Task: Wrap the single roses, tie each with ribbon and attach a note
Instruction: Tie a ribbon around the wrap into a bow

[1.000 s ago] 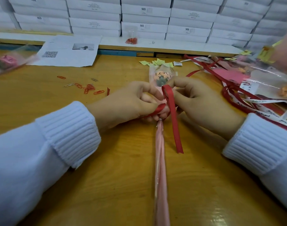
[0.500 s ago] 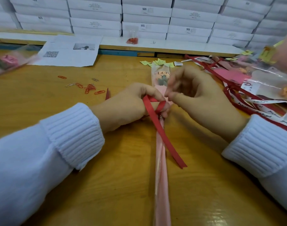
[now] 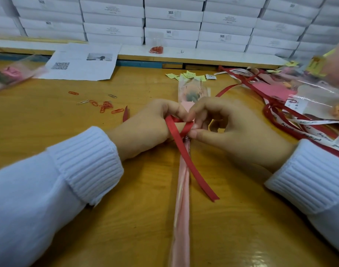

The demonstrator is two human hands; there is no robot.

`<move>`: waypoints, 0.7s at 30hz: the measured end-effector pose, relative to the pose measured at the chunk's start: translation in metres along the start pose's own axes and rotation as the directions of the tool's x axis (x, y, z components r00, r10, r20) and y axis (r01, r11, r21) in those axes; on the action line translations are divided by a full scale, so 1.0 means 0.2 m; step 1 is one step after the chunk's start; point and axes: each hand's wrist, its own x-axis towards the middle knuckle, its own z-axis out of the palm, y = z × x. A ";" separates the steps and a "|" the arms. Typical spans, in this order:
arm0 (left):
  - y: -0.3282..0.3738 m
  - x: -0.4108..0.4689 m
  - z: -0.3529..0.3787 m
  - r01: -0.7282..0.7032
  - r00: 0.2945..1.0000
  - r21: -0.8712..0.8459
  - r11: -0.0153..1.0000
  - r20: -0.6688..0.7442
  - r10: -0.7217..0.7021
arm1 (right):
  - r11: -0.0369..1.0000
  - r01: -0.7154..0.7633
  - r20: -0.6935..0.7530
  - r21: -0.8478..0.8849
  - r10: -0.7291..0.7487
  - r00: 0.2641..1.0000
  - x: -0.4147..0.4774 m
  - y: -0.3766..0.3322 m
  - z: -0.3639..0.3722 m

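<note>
A single wrapped rose (image 3: 192, 91) in clear and pink film lies lengthwise on the wooden table (image 3: 49, 120), its long pink stem sleeve (image 3: 181, 209) running toward me. A red ribbon (image 3: 191, 170) crosses the sleeve just below the bloom, one tail trailing toward me to the right. My left hand (image 3: 151, 128) grips the sleeve and ribbon from the left. My right hand (image 3: 228, 130) pinches the ribbon's crossing from the right with thumb and fingertips. Small yellow-green notes (image 3: 186, 75) lie just beyond the bloom.
Red and silver paper clips (image 3: 105, 106) lie scattered left of centre. A tangle of red and white ribbons (image 3: 291, 122) and more wrapped roses fills the right side. Another wrapped rose (image 3: 9, 74) lies far left, a printed sheet (image 3: 80, 64) behind. White boxes (image 3: 172, 20) are stacked at the back.
The right hand has come down from above the bloom and now pinches the ribbon at its crossing. The ribbon's loose tail, earlier hanging straight, has swung out to the right.
</note>
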 end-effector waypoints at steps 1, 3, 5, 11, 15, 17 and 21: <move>0.00 0.00 0.00 -0.006 1.000 0.002 1.000 0.000 0.006 | 1.000 0.009 -0.017 -0.002 -0.009 1.000 0.00 -0.01 0.00; 0.00 0.00 0.00 -0.025 1.000 0.012 1.000 0.003 0.025 | 1.000 0.027 -0.037 -0.008 -0.027 0.999 0.01 -0.01 0.01; -0.01 0.00 0.00 -0.037 0.999 0.016 0.999 0.006 0.037 | 0.999 0.031 -0.054 -0.012 -0.031 0.998 0.01 -0.01 0.01; -0.02 0.01 0.00 -0.041 0.999 0.066 0.997 -0.004 0.042 | 0.964 -0.026 -0.098 0.265 0.054 0.994 0.00 -0.02 0.00; -0.01 0.01 -0.01 -0.016 1.000 0.051 0.999 0.020 0.015 | 0.893 -0.050 -0.130 0.447 0.120 0.984 0.01 -0.02 0.00; -0.01 0.01 0.00 -0.022 0.999 0.060 0.998 0.025 0.020 | 0.829 -0.061 -0.151 0.555 0.173 0.973 0.01 -0.01 -0.01; -0.01 0.00 0.00 -0.033 0.999 0.047 0.998 0.021 0.032 | 0.663 -0.125 -0.033 0.738 0.221 0.975 0.02 0.02 -0.04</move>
